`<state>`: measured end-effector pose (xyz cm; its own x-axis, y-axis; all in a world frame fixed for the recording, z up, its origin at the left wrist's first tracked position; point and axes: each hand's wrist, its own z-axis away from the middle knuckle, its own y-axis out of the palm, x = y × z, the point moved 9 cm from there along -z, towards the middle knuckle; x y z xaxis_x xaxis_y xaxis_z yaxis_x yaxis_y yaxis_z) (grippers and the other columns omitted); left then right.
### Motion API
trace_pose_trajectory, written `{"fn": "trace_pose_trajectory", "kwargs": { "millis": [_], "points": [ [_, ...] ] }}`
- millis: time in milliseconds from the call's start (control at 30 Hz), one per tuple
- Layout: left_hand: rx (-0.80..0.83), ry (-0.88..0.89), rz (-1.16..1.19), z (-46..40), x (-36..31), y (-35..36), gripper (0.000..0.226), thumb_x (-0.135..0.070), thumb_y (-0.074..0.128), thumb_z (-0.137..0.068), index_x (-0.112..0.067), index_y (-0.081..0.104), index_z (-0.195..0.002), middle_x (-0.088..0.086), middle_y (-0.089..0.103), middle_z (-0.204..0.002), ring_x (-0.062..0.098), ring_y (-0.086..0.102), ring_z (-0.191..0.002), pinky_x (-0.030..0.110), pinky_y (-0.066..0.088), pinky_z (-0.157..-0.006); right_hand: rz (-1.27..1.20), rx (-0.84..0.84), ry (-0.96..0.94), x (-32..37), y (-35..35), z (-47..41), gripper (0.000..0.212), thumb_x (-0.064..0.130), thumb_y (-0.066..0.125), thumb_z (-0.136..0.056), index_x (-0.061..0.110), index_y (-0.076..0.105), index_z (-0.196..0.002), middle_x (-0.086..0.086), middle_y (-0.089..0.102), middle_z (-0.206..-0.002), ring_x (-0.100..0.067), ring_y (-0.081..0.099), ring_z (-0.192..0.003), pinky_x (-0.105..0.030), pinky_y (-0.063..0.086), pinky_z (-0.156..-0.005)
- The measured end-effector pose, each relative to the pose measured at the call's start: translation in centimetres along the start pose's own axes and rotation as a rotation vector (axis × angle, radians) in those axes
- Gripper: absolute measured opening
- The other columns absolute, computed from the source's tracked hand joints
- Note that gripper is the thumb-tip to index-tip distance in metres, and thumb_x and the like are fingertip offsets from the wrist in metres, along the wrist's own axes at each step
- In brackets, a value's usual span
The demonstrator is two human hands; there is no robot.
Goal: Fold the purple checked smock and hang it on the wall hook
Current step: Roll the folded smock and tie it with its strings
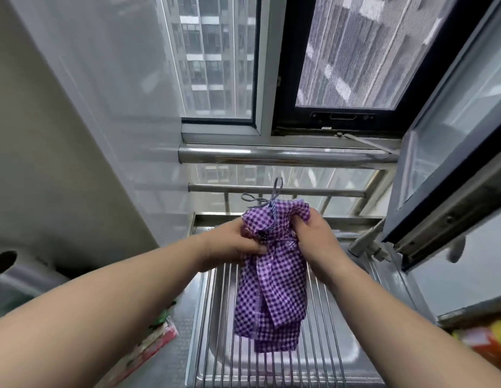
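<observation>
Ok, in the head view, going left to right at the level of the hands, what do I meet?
Left hand → purple checked smock, gripped at its bunched top by both hands over the steel rack → right hand → open window frame.

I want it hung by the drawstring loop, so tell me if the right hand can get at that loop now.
Probably yes. The drawstring loop sticks up free above the smock, just beyond the right hand. But those fingers are clamped on the fabric and would have to let go first.
</observation>
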<state>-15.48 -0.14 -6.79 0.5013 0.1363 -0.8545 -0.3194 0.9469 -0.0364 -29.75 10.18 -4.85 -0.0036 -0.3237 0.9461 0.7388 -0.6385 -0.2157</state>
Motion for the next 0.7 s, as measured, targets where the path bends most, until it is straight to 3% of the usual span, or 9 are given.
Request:
{"fn": "trace_pose_trajectory", "kwargs": {
  "millis": [67,133,200,300,433,500,600,700],
  "points": [
    [0.024,0.062,-0.082,1.4,-2.3,0.3,0.046,-0.005,0.077,-0.089,-0.024,0.063,-0.129,-0.002,0.076,-0.12,0.014,0.075,-0.106,0.028,0.06,-0.084,-0.002,-0.019,-0.046,1.9,-0.7,0.5,0.028,0.047,0.052,-0.109,0.027,0.069,-0.119,0.006,0.078,-0.111,-0.016,0.074,-0.104,-0.044,0.059,-0.093],
    [-0.018,0.117,-0.097,2.2,-4.1,0.2,0.039,0.001,0.071,-0.091,-0.024,0.066,-0.121,-0.003,0.078,-0.111,0.013,0.076,-0.099,0.027,0.061,-0.08,-0.039,0.007,-0.066,3.2,-0.6,1.0,0.028,0.047,0.056,-0.108,0.024,0.071,-0.115,0.003,0.08,-0.108,-0.018,0.076,-0.103,-0.043,0.06,-0.092],
    [-0.127,0.145,-0.038,2.7,-5.2,-0.8,0.04,0.013,0.06,-0.09,-0.018,0.068,-0.115,0.007,0.079,-0.106,0.023,0.076,-0.099,0.037,0.063,-0.085,-0.097,0.077,-0.051,4.2,0.0,1.8,0.029,0.044,0.061,-0.105,0.019,0.073,-0.112,0.0,0.082,-0.107,-0.02,0.078,-0.102,-0.047,0.06,-0.097],
    [-0.207,0.133,-0.017,3.7,-6.4,-2.0,0.041,0.018,0.049,-0.086,-0.005,0.07,-0.112,0.021,0.076,-0.107,0.037,0.073,-0.103,0.052,0.06,-0.094,0.058,0.035,-0.186,6.7,-0.4,2.7,0.029,0.046,0.068,-0.101,0.019,0.076,-0.106,0.004,0.082,-0.102,-0.017,0.077,-0.098,-0.05,0.059,-0.097],
    [-0.195,0.177,-0.09,4.8,-9.7,-2.7,0.02,-0.005,0.058,-0.094,-0.004,0.067,-0.111,0.018,0.072,-0.103,0.029,0.068,-0.099,0.046,0.058,-0.093,0.054,-0.041,-0.295,9.2,-1.1,3.7,0.024,0.047,0.069,-0.096,0.027,0.077,-0.104,0.006,0.081,-0.101,-0.018,0.076,-0.099,-0.054,0.059,-0.096],
    [-0.177,0.251,-0.07,5.6,-12.1,-2.6,0.025,-0.027,0.063,-0.097,-0.012,0.069,-0.116,0.018,0.072,-0.111,0.025,0.066,-0.1,0.041,0.058,-0.088,-0.013,-0.027,-0.311,9.8,-1.3,4.2,0.027,0.052,0.069,-0.093,0.031,0.077,-0.108,0.004,0.082,-0.106,-0.021,0.077,-0.104,-0.056,0.058,-0.098],
    [-0.188,0.372,-0.207,7.3,-15.6,-2.4,0.018,-0.03,0.061,-0.103,-0.013,0.062,-0.11,0.01,0.069,-0.113,0.021,0.066,-0.102,0.037,0.06,-0.087,-0.077,-0.06,-0.377,11.2,-2.1,5.1,0.041,0.058,0.072,-0.09,0.026,0.078,-0.114,0.0,0.081,-0.109,-0.022,0.076,-0.107,-0.058,0.058,-0.098],
    [-0.3,0.487,-0.334,8.7,-18.1,-2.9,0.043,-0.052,0.063,-0.099,-0.015,0.051,-0.117,0.005,0.063,-0.11,0.017,0.062,-0.096,0.036,0.055,-0.083,-0.077,-0.109,-0.445,12.5,-2.8,5.9,0.033,0.056,0.071,-0.094,0.029,0.079,-0.111,0.0,0.082,-0.106,-0.022,0.077,-0.104,-0.06,0.058,-0.096]
  ]
}}
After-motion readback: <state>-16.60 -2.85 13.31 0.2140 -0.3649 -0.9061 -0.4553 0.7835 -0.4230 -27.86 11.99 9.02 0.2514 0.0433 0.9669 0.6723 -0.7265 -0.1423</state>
